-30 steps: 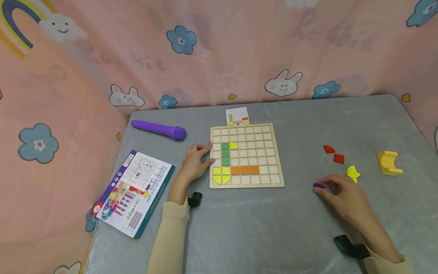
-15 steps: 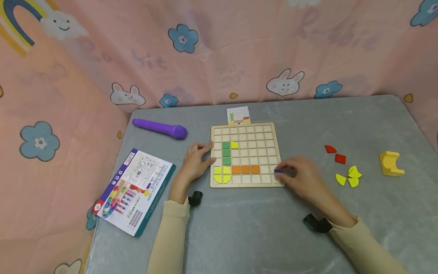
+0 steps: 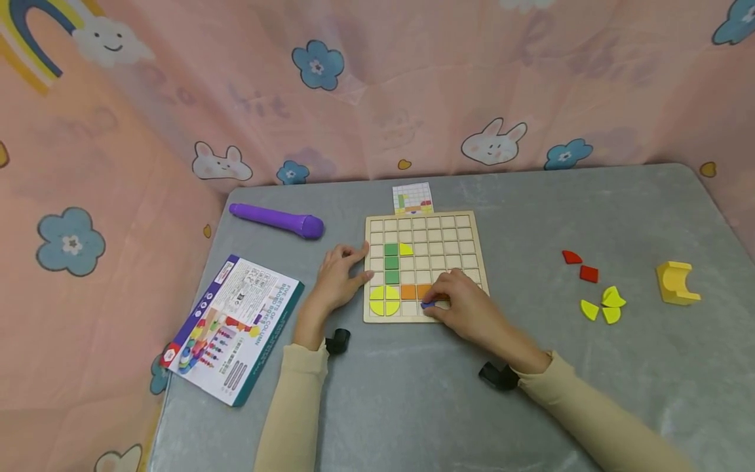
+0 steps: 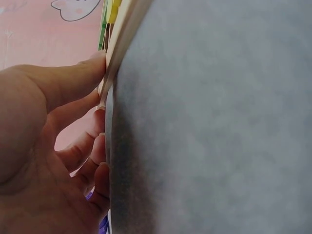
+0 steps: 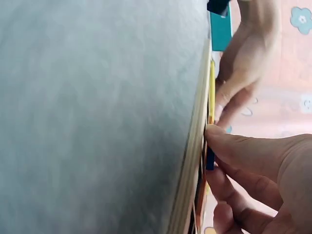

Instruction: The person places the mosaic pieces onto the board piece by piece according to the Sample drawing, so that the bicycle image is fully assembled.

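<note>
My right hand (image 3: 468, 311) pinches a small blue tile (image 5: 210, 158) between thumb and fingers. It is at the front row of a wooden grid board (image 3: 485, 278), just below the orange square tiles (image 3: 408, 292). My left hand (image 3: 336, 282) touches the board's left edge with its thumb and a fingertip. In the left wrist view, the thumb (image 4: 78, 80) lies against the wooden edge. Green square tiles (image 3: 392, 262), a lone yellow quarter-round tile (image 3: 406, 249) and a yellow circle of quarter-round tiles (image 3: 385, 301) sit in the grid. My right hand hides part of the orange row.
A small pattern card (image 3: 413, 198) lies behind the board. To the right are red tiles (image 3: 588, 273), loose yellow quarter-round tiles (image 3: 588, 309) and a curved yellow block (image 3: 675, 283). A purple microphone-shaped toy (image 3: 277, 219) and a printed box (image 3: 236, 331) lie at left.
My right hand has carried the blue tile leftward from beside the loose yellow tiles to the board's front row. My left hand stays at the board's left edge.
</note>
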A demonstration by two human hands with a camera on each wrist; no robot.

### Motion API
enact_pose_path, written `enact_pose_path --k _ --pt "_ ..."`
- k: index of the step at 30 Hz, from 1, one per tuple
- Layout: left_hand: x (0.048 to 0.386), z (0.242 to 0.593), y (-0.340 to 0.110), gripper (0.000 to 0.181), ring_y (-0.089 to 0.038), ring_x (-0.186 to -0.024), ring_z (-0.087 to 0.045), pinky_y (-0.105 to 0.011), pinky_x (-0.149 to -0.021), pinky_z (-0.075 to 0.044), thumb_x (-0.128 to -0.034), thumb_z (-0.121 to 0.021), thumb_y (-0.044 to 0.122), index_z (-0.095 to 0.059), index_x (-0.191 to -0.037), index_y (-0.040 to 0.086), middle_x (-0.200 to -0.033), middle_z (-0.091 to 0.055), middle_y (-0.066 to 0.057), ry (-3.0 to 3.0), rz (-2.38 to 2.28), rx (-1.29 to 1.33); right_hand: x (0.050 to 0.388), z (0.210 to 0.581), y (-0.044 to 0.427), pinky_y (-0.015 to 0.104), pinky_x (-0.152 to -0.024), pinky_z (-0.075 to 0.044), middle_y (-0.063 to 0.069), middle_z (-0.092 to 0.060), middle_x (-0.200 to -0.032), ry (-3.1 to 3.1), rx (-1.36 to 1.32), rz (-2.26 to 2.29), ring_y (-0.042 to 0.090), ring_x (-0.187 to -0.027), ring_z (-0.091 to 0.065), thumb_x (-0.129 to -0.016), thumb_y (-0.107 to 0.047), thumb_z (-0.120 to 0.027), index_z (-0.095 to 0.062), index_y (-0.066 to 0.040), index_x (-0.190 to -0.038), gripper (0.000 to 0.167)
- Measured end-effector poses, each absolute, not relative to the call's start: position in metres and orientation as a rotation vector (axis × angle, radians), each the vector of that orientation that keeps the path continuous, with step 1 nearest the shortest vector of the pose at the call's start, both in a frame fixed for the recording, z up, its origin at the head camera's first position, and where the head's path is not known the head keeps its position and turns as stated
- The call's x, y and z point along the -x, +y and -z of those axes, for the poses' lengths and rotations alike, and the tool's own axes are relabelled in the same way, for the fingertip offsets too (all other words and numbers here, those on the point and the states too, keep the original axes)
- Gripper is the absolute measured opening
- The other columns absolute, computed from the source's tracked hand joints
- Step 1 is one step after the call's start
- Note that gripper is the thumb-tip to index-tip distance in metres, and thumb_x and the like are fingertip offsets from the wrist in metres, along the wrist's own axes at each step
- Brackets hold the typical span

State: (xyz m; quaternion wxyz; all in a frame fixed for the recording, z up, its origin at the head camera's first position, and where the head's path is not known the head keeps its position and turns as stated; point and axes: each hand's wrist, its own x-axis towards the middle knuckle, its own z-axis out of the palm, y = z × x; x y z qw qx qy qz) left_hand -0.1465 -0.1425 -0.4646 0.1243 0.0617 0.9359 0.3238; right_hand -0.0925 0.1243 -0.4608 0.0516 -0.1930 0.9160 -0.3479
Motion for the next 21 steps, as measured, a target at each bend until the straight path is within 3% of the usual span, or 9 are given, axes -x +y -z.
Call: enact_pose_path --k 21 --pt "0.1478 0.4668 -0.1429 0.064 -0.036 -0.133 -0.042 -0.054 -0.116 -0.033 -0.1042 -0.069 0.028 -0.044 -0.162 0.019 -0.148 -0.049 -0.018 2.729 -0.945 -0.186 0.0924 0.464 0.1191 0.038 -0.08 -0.047 0.002 -0.067 -0.096 2.832 0.473 1.051 0.021 -0.093 -0.051 -0.081 -0.011 -0.092 -0.079 -0.013 -0.089 0.016"
